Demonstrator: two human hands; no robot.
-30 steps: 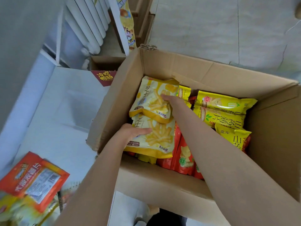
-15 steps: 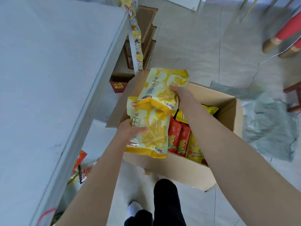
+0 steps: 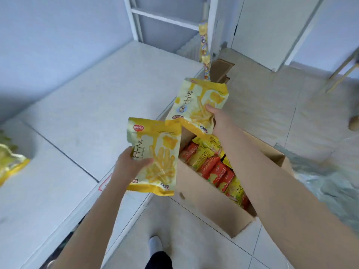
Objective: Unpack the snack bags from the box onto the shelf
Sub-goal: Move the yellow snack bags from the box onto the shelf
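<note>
My left hand (image 3: 130, 166) grips a yellow cheese-stick snack bag (image 3: 157, 152) by its left edge, holding it over the front edge of the white shelf top (image 3: 93, 105). My right hand (image 3: 217, 118) pinches a second, matching yellow snack bag (image 3: 196, 101), held higher and further right, above the open cardboard box (image 3: 204, 199). The box stands on the floor beside the shelf and holds several red and yellow snack bags (image 3: 215, 167).
Another yellow bag (image 3: 9, 162) lies at the shelf's left edge. A white ladder-like frame (image 3: 165, 18) and a hanging strip of snack packets (image 3: 205, 51) stand behind the shelf. More cardboard (image 3: 221, 68) and a crumpled plastic sheet (image 3: 330, 183) lie on the tiled floor.
Both hands lifted the two yellow bags out of the box and up to shelf height, and the bags have separated. The view swung up from the box to the shelf top.
</note>
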